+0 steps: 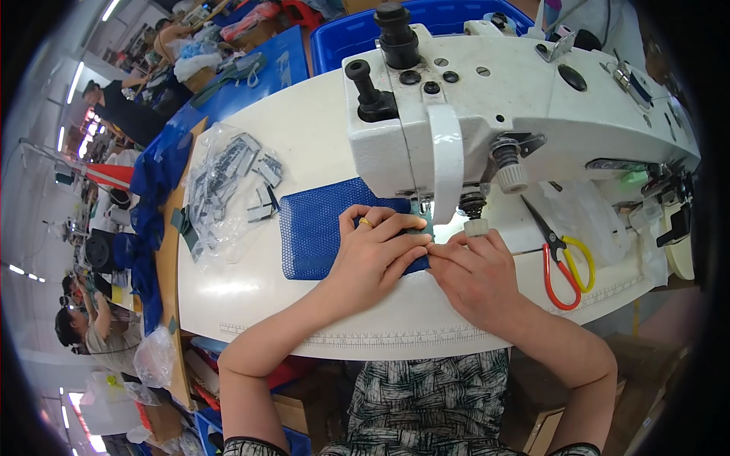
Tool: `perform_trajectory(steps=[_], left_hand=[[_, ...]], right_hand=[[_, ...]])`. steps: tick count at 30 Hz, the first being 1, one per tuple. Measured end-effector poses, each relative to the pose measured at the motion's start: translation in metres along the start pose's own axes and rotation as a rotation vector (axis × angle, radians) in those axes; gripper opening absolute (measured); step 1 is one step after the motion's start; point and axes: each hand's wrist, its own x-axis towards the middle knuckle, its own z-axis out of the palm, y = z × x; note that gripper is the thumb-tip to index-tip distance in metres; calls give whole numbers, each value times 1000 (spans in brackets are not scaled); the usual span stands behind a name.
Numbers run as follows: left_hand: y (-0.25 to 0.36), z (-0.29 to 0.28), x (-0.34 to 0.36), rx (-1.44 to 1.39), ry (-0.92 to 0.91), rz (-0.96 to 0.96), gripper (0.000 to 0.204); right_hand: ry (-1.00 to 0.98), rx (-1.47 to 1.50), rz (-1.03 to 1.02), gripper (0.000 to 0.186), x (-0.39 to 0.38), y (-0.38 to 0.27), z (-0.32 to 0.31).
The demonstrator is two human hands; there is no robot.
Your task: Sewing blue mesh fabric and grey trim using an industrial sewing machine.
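Note:
A piece of blue mesh fabric (308, 239) lies flat under the head of a white sewing machine (532, 99). My left hand (372, 247), a ring on one finger, presses on the fabric with bent fingers close together. Its fingertips meet a narrow grey-green strip (424, 216) beside the presser foot. My right hand (475, 277) is closed in a pinch at the fabric's right edge, its fingertips touching those of my left. What lies between the pinching fingers is mostly hidden. A thin rod (527, 251) shows just right of my right hand; whether I hold it, I cannot tell.
Scissors (559, 254) with red and yellow handles lie at the right. A clear plastic bag (220, 190) with several grey pieces sits at the left. Along the table's front edge runs a printed ruler (342, 338). Behind the machine is a blue bin (328, 49); other people work at far left.

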Motion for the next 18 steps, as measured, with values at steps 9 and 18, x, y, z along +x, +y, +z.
perform_trajectory(steps=[9, 18], left_hand=[[-16, 11, 2, 7, 94, 24, 16], [-2, 19, -9, -162, 155, 69, 12]], right_hand=[[-115, -11, 106, 21, 6, -1, -3], [-89, 66, 128, 22, 4, -1, -1]])
